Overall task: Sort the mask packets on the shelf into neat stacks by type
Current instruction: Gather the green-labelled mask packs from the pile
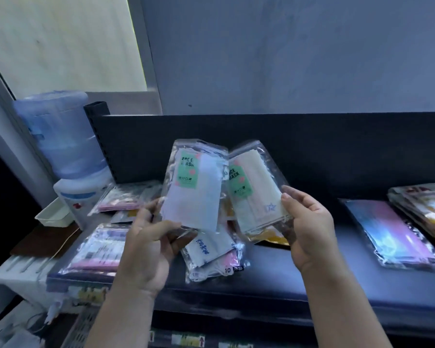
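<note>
One left hand [148,247], one right hand [309,229], two green-labelled mask packets [194,197], one water bottle [58,131], one tray [52,214].

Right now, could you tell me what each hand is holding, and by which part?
The left hand pinches the white-mask packet by its bottom left corner; the right hand grips the cream-mask packet by its lower right edge.
</note>
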